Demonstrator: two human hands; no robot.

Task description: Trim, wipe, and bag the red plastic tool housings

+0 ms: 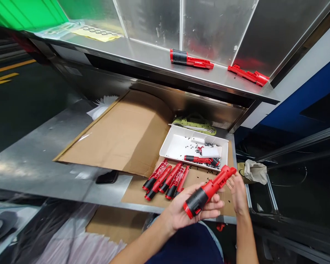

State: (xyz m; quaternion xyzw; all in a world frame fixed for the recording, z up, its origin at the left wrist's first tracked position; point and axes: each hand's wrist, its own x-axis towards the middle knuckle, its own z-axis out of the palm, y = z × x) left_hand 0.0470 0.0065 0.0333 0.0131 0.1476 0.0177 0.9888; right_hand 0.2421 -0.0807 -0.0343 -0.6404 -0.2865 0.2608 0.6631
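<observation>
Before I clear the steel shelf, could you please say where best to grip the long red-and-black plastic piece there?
Probably grip the piece by its thick black cylinder, from the shelf's open front: it lies lengthwise, with the metal wall close behind.

The left hand (179, 211) cradles a red-and-black casing (209, 189), its narrow end right by the right hand (238, 193); similar casings (171, 178) lie on cardboard (136, 191) near a white tray (177, 145).

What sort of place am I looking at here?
Probably an assembly workstation, perhaps in a factory: several red-and-black casings lie side by side near a white tray scattered with small black parts, and a similar casing rests in the left hand.
</observation>
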